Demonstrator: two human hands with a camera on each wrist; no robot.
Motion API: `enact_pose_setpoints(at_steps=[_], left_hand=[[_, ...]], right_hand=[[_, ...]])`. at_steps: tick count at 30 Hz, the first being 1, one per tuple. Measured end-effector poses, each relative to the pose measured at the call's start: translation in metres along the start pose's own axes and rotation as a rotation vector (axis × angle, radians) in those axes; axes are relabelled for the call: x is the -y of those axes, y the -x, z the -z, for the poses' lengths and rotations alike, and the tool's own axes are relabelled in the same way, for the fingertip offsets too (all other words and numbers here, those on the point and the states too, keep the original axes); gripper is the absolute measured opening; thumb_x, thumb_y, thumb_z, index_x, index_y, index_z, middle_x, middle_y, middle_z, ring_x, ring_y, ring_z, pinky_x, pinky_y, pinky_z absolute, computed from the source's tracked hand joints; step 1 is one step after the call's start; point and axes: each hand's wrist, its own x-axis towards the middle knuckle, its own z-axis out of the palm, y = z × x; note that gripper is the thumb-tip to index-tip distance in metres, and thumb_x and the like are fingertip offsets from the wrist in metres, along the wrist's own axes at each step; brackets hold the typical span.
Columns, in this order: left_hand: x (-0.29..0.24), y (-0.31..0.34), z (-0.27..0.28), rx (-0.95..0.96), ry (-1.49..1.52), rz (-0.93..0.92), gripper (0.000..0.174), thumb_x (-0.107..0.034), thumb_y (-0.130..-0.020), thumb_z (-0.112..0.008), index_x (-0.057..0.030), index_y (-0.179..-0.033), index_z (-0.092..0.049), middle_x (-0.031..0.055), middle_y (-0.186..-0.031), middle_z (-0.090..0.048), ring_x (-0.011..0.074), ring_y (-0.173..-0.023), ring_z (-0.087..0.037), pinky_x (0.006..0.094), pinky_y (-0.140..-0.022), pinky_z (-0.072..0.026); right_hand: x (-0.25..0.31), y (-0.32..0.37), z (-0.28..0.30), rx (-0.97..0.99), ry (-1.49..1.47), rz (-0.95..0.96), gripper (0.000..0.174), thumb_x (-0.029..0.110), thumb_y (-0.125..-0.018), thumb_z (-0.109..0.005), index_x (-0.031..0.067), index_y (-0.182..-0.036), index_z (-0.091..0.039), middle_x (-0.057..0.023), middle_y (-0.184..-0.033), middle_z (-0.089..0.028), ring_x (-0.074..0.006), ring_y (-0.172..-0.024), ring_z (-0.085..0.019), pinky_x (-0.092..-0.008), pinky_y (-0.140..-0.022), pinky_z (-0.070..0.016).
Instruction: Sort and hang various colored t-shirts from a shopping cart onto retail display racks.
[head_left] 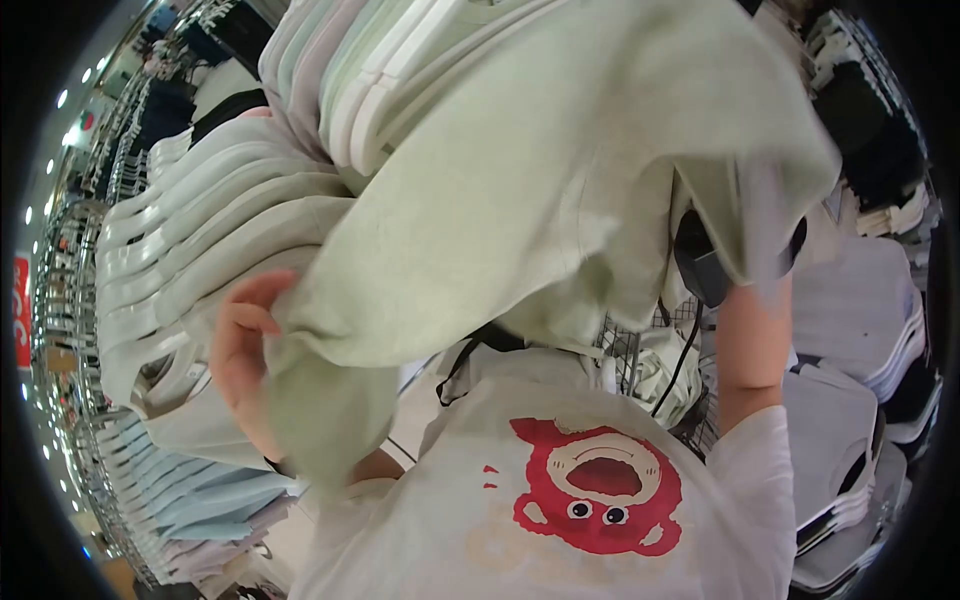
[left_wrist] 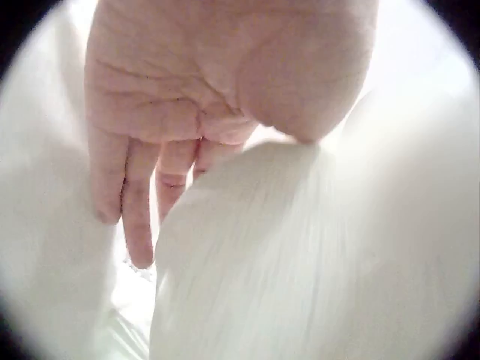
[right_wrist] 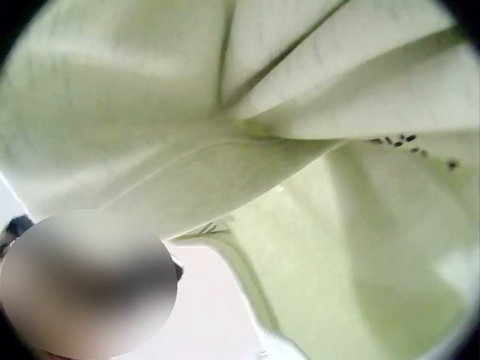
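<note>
A pale green garment [head_left: 480, 220] of thin cloth spreads across the middle of the head view, blurred in places by motion. At its left edge is my left hand [head_left: 245, 350], fingers bent loosely with thumb and forefinger apart beside the cloth. In the left wrist view the fingers of this hand [left_wrist: 180, 97] hang fairly straight, and pale cloth [left_wrist: 247, 240] lies against the thumb side. My right forearm [head_left: 752, 350] rises behind the garment's other end, the hand itself hidden by cloth. Green folds [right_wrist: 135, 142] fill most of the right wrist view, with small dark marks at the right.
White hangers [head_left: 220, 210] carry rows of pale clothes on the left. More hanging garments [head_left: 390, 70] stand beyond the green cloth. Folded grey stacks [head_left: 850, 300] are on the right. A wire basket [head_left: 625, 365] holding crumpled pale cloth [head_left: 668, 375] sits near my body.
</note>
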Motion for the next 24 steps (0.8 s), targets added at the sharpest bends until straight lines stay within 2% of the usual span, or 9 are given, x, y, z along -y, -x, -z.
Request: enact_pose_setpoints(at_steps=[1,3,4,6,7,9,13,15,24], left_hand=[[-0.008,0.0,-0.005,-0.013,-0.007,0.004,0.024,-0.018,-0.079,-0.062,-0.0044,-0.087,-0.044,0.0233,-0.115,-0.047,0.0307,-0.102,-0.052,0.0386,-0.089,-0.0411],[-0.019,-0.006,-0.015,-0.257,0.064,-0.262,0.036,-0.024,-0.073,-0.068,-0.0037,-0.096,-0.049,0.0297,-0.119,-0.044,0.0382,-0.107,-0.049,0.0465,-0.091,-0.04],[-0.025,-0.003,-0.024,-0.196,0.13,-0.341,0.052,-0.023,-0.067,-0.074,-0.0051,-0.106,-0.045,0.0296,-0.122,-0.041,0.0397,-0.11,-0.047,0.0476,-0.092,-0.0396],[-0.042,-0.005,-0.05,-0.034,0.083,-0.401,0.077,-0.021,-0.058,-0.082,-0.0079,-0.12,-0.039,0.0297,-0.129,-0.034,0.0424,-0.115,-0.044,0.0494,-0.092,-0.0394],[-0.051,-0.011,-0.064,0.067,-0.029,-0.376,0.085,-0.02,-0.054,-0.084,-0.0093,-0.124,-0.037,0.0299,-0.132,-0.03,0.0437,-0.116,-0.043,0.05,-0.091,-0.0397],[-0.039,-0.01,-0.102,-0.075,-0.33,-0.504,0.085,-0.016,-0.054,-0.083,-0.0084,-0.126,-0.038,0.0298,-0.132,-0.029,0.0459,-0.116,-0.041,0.049,-0.09,-0.0402],[-0.017,-0.026,-0.129,-0.135,-0.466,-0.465,0.078,-0.013,-0.055,-0.081,-0.0051,-0.122,-0.042,0.0293,-0.129,-0.032,0.0448,-0.115,-0.04,0.0468,-0.089,-0.0404],[-0.015,-0.031,-0.135,-0.273,-0.362,-0.45,0.067,-0.013,-0.059,-0.077,-0.0031,-0.117,-0.045,0.0269,-0.128,-0.035,0.0409,-0.112,-0.042,0.0442,-0.089,-0.04],[-0.003,-0.055,-0.128,-0.391,-0.642,-0.526,0.039,-0.008,-0.063,-0.064,-0.0081,-0.101,-0.054,0.0118,-0.117,-0.051,0.0306,-0.095,-0.05,0.0378,-0.08,-0.0373]], right_hand=[[0.005,-0.008,-0.016,0.087,-0.071,-0.08,0.028,0.021,-0.089,-0.054,0.0003,-0.107,-0.056,-0.0093,-0.095,-0.06,-0.0142,-0.085,-0.058,-0.0249,-0.072,-0.046],[0.011,-0.022,-0.045,0.26,-0.211,-0.239,0.032,0.02,-0.086,-0.057,0.001,-0.112,-0.053,-0.0154,-0.103,-0.059,-0.02,-0.09,-0.058,-0.0281,-0.076,-0.0459],[0.011,-0.027,-0.055,0.345,-0.28,-0.315,0.035,0.019,-0.085,-0.058,0.0013,-0.114,-0.052,-0.0184,-0.107,-0.058,-0.0228,-0.093,-0.058,-0.0297,-0.077,-0.0459],[-0.011,-0.034,-0.067,0.594,-0.234,-0.195,0.03,0.026,-0.093,-0.047,-0.001,-0.103,-0.057,-0.0032,-0.088,-0.063,-0.0083,-0.078,-0.059,-0.0222,-0.068,-0.0492],[-0.019,-0.033,-0.074,0.605,-0.235,-0.19,0.03,0.026,-0.093,-0.047,-0.001,-0.103,-0.057,-0.0032,-0.088,-0.063,-0.0083,-0.078,-0.059,-0.0222,-0.068,-0.0492],[-0.031,-0.027,-0.084,0.684,-0.561,-0.424,0.026,0.022,-0.095,-0.044,0.0011,-0.104,-0.056,-0.0024,-0.095,-0.062,-0.0058,-0.073,-0.06,-0.0188,-0.064,-0.0493],[-0.036,-0.013,-0.07,0.494,-0.562,-0.462,0.026,0.018,-0.095,-0.041,0.0002,-0.111,-0.052,-0.0043,-0.1,-0.062,-0.0069,-0.077,-0.061,-0.0204,-0.066,-0.0514],[-0.04,-0.01,-0.058,0.415,-0.649,-0.568,0.032,0.024,-0.095,-0.039,-0.0008,-0.114,-0.047,-0.0087,-0.1,-0.06,-0.0135,-0.08,-0.063,-0.0279,-0.07,-0.0546],[-0.047,0.003,-0.034,0.388,-0.699,-0.625,0.03,0.021,-0.094,-0.042,-0.0003,-0.115,-0.048,-0.0083,-0.102,-0.061,-0.0147,-0.083,-0.063,-0.0275,-0.072,-0.0544]])
